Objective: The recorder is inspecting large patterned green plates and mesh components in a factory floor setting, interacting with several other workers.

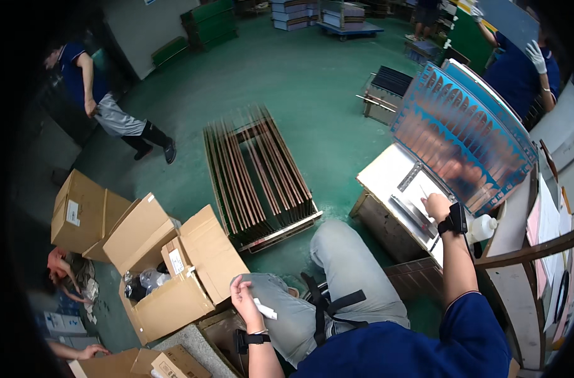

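Note:
My left hand [243, 297] is raised over my left thigh, its fingers curled. A small white object [266, 309] sticks out from its palm side; its kind I cannot make out. My right hand [435, 206] is over the white bench top [388, 167], closed around a thin, pointed tool [423, 189] that is too small to name. Below this hand lies a flat metal strip [414, 214], and a dark ruler-like bar [410, 177] is farther back. Leaning upright behind the bench is a large copper panel [451, 132] with a blue pattern.
A rack of upright copper-edged panels [261, 173] stands on the green floor ahead. Opened cardboard boxes [173, 309] sit at left. A white bottle [482, 228] is beside my right wrist. One person [101, 94] walks at far left; another [526, 69] lifts a panel at right.

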`<state>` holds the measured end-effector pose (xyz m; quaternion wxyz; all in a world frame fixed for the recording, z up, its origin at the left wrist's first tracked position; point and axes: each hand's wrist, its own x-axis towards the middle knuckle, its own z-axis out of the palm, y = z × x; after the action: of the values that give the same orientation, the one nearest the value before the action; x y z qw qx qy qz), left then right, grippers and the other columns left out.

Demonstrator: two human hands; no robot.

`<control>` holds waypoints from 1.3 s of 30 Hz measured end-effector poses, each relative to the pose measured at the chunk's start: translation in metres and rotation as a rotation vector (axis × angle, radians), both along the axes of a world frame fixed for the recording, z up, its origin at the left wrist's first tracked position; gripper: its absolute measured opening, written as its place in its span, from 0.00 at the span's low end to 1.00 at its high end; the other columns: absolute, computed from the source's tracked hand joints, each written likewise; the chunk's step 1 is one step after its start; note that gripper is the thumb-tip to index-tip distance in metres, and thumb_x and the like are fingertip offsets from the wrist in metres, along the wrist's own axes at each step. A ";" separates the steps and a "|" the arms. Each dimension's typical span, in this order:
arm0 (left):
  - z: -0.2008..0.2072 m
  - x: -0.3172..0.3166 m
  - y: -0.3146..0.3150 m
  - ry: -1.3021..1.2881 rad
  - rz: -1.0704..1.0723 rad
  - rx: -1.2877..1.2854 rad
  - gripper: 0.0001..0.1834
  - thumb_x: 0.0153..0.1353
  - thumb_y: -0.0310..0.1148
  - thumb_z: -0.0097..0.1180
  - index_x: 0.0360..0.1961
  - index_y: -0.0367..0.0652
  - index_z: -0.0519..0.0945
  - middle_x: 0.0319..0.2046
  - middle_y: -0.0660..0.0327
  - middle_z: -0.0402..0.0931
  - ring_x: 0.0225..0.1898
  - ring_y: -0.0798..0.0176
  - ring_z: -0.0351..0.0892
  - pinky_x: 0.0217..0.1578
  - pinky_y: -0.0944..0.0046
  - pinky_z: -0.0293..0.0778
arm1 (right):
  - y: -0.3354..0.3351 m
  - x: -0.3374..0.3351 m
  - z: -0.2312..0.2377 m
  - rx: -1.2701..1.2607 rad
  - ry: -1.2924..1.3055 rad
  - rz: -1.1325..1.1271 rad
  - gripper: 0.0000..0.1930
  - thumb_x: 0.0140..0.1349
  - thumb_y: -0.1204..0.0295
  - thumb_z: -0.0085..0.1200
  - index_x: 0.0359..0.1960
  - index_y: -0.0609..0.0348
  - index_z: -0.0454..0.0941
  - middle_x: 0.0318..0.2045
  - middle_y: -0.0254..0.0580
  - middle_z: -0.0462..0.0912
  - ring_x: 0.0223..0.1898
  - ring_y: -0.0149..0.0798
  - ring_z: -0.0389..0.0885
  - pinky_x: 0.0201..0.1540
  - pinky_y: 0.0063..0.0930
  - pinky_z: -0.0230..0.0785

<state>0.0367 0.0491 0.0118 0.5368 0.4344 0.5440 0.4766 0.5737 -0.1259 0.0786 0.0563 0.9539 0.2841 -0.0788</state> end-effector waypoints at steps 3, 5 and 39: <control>0.023 0.020 -0.001 0.122 -0.059 0.049 0.23 0.53 0.16 0.43 0.52 0.37 0.70 0.42 0.60 0.71 0.46 0.67 0.69 0.52 0.68 0.62 | -0.008 0.039 -0.033 -0.030 0.028 0.069 0.21 0.54 0.55 0.55 0.19 0.64 0.80 0.15 0.47 0.80 0.23 0.48 0.82 0.36 0.39 0.75; 0.017 0.011 0.000 0.125 -0.045 0.086 0.30 0.43 0.13 0.39 0.52 0.38 0.70 0.44 0.58 0.70 0.48 0.63 0.69 0.55 0.66 0.60 | 0.007 0.028 -0.030 -0.042 0.046 0.076 0.18 0.50 0.57 0.59 0.23 0.62 0.80 0.21 0.49 0.82 0.27 0.48 0.83 0.37 0.39 0.74; 0.016 -0.030 -0.020 0.419 0.239 -0.066 0.20 0.53 0.15 0.41 0.47 0.38 0.75 0.35 0.55 0.75 0.37 0.60 0.77 0.40 0.67 0.72 | 0.463 -0.262 -0.188 0.270 0.449 0.623 0.15 0.57 0.72 0.52 0.46 0.65 0.73 0.40 0.61 0.79 0.46 0.58 0.76 0.47 0.45 0.71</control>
<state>0.0065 0.0291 0.0282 0.3660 0.4387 0.7062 0.4181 0.3117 0.3374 -0.1095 -0.1117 0.7801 0.5724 -0.2264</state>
